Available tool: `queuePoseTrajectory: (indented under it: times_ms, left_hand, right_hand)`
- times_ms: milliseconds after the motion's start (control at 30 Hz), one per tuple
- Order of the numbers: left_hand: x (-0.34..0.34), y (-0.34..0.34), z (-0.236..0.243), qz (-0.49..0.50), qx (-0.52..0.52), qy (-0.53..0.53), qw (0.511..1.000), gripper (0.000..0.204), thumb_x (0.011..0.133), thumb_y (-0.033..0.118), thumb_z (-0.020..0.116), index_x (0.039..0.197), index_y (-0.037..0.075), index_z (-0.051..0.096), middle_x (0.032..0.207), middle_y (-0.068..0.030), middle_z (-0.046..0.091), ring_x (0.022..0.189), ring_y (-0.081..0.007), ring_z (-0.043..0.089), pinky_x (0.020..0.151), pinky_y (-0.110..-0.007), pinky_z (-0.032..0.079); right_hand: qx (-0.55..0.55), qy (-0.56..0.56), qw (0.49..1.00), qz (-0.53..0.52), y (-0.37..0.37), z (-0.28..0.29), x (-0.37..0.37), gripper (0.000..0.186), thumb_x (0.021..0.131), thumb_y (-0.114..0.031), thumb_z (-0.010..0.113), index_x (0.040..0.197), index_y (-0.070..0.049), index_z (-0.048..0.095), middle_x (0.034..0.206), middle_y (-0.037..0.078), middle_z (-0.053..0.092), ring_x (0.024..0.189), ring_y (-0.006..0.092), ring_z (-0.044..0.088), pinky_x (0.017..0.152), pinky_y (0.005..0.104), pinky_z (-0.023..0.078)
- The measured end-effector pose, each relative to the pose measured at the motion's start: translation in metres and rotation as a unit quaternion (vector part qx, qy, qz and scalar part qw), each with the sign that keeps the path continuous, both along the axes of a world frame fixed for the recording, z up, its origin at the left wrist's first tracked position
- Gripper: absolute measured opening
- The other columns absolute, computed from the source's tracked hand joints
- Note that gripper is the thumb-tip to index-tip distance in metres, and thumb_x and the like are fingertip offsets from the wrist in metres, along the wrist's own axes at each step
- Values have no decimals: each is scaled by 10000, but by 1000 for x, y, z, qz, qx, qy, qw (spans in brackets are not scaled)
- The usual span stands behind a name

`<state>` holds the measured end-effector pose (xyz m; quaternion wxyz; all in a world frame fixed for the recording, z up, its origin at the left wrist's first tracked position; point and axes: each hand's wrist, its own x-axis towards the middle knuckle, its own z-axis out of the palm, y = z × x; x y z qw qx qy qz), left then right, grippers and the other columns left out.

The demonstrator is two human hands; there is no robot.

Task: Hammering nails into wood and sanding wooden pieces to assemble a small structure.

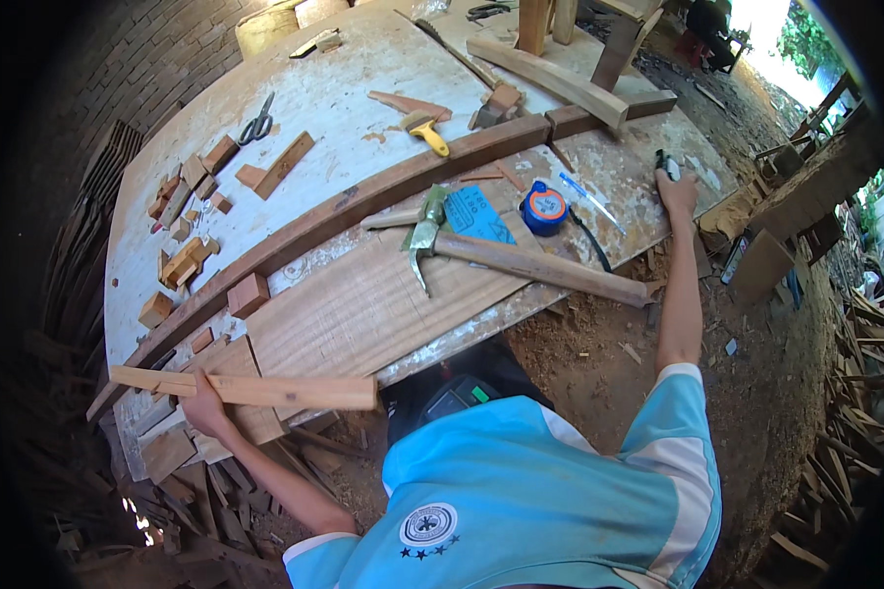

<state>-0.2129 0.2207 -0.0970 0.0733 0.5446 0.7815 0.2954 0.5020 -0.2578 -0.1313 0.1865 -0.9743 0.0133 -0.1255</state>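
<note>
At the near left of the workbench, my left hand [204,405] is closed round a light wooden strip [295,392], which lies crosswise over the bench edge. My right arm reaches out to the far right corner, where my right hand [677,191] is closed on a small black and silvery object [666,164]; its kind is too small to make out. Between the hands, a claw hammer [521,257] rests with its head on sandpaper [476,214] and its handle pointing right. A blue tape measure [544,208] and a blue-white pen [591,201] lie nearest my right hand.
A long dark wooden beam [344,205] runs across the workbench [334,108]. Beyond it lie a yellow-handled brush [427,133], scissors [257,123] and several wood blocks [194,173]. A wide board [363,304] sits along the near edge. Wood scraps [201,501] cover the ground at left.
</note>
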Motion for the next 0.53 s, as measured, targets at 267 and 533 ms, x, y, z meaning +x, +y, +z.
queuePoseTrajectory:
  times_ms: [267, 533]
  left_hand:
    - [-30, 9, 11, -22, -74, 91, 993, 724, 714, 581, 613, 1026, -71, 636, 1002, -278, 627, 963, -420, 593, 841, -468, 462]
    - [-19, -2, 27, -63, -26, 103, 992, 613, 730, 483, 654, 971, -80, 653, 931, -274, 644, 892, -423, 613, 797, -480, 471]
  right_hand:
    - [812, 59, 433, 386, 49, 118, -143, 574, 712, -74, 594, 1256, -27, 416, 1197, 164, 498, 1178, 355, 471, 1068, 562, 317]
    - [691, 44, 359, 626, 126, 200, -240, 809, 639, 12, 529, 1384, -176, 275, 1383, 114, 367, 1348, 377, 265, 1127, 489, 196]
